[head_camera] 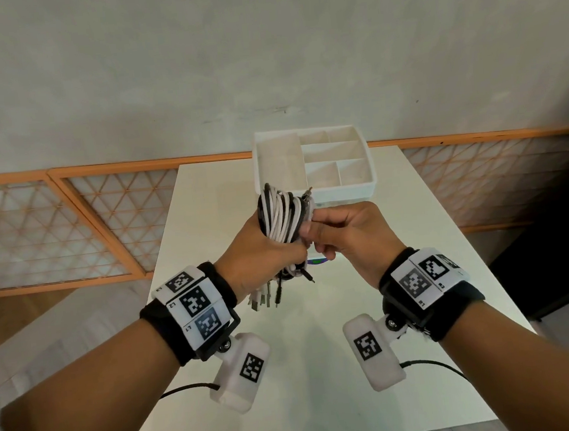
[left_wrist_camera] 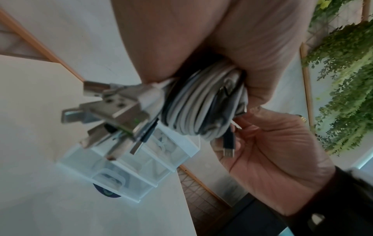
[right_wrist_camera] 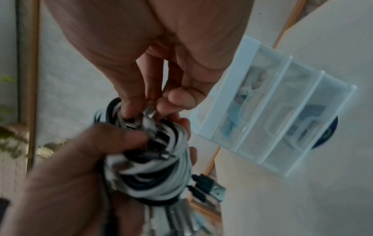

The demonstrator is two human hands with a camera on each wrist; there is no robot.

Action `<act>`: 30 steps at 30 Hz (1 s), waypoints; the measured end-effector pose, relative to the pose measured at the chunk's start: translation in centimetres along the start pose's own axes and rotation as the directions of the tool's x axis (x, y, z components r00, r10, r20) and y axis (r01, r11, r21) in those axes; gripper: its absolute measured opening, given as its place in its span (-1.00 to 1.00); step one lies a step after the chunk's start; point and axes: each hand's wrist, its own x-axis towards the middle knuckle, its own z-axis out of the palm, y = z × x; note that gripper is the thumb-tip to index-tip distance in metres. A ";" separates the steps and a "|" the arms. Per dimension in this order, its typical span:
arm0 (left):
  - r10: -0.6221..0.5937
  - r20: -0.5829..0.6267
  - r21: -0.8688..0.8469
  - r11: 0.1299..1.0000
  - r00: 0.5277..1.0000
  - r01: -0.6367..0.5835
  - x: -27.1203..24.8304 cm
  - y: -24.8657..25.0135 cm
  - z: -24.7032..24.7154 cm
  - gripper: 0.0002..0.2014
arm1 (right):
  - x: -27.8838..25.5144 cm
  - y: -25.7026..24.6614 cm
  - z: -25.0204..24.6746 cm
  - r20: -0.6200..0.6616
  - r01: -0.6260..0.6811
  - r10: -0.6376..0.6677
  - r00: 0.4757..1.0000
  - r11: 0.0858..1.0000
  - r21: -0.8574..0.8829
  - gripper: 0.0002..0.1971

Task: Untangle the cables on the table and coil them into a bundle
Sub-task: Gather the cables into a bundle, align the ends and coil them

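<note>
The cables (head_camera: pixel 282 220) formed a black-and-white coil held above the desk (head_camera: pixel 324 366), plugs (head_camera: pixel 266 297) dangling below. The left hand (head_camera: pixel 255 248) was wrapped round the coil; the right hand (head_camera: pixel 343 234) pinched a loose connector end (right_wrist_camera: pixel 149 113) at its top. That end likely needed tucking under a turn — snugly, with the left grip firm — lest loops spring free. Beyond sat a tray (head_camera: pixel 370 187).

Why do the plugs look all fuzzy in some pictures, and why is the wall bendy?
Left wrist view: the USB plugs sit very near the lens and blur, while the plant behind looks sharper. Right wrist view: the cable bundle and left hand are smeared and dim. Head view: sharpest, but its wide lens curves the orange rail.
</note>
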 end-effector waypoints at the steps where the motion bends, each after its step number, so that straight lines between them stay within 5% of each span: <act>1: 0.003 0.016 -0.015 1.000 1.000 -0.003 -0.1 0.2 0.0 -0.78 | 0.0 0.2 0.2 -0.025 0.014 -0.015 1.000 1.000 -0.022 -0.94; 4: 0.011 0.073 -0.092 0.996 0.997 -0.004 -0.2 0.7 0.1 -0.70 | -0.1 0.7 0.9 -0.116 0.045 -0.056 0.992 0.995 -0.093 -0.94; 8: -0.043 -0.005 -0.219 0.975 0.999 0.041 0.0 0.1 0.2 -0.88 | -0.5 1.2 1.3 -0.117 0.097 -0.124 0.985 0.973 -0.207 -0.80; 13: -0.114 -0.157 -0.328 0.943 0.981 0.057 0.6 -0.6 0.8 -0.87 | -1.1 1.3 1.8 0.113 0.419 -0.433 0.894 0.720 -0.554 -0.86; 17: -0.117 -0.212 -0.337 0.941 0.970 0.040 0.8 -0.6 0.6 -0.84 | -0.6 1.3 1.2 0.183 0.492 -0.480 0.858 0.668 -0.558 -0.78; 21: -0.100 -0.193 -0.313 0.949 0.976 0.035 0.9 -0.5 0.6 -0.84 | -0.2 0.5 0.8 0.021 0.379 -0.424 0.906 0.785 -0.491 -0.87; 24: -0.111 -0.164 -0.253 0.965 0.980 0.067 0.7 -0.6 0.5 -0.91 | 0.2 0.1 0.2 -0.120 0.191 -0.249 0.961 0.911 -0.364 -0.65; 30: -0.095 -0.054 -0.297 0.952 0.994 0.075 0.1 -0.8 0.2 -0.85 | -0.1 0.0 0.3 -0.005 0.200 -0.209 0.978 0.942 -0.270 -0.61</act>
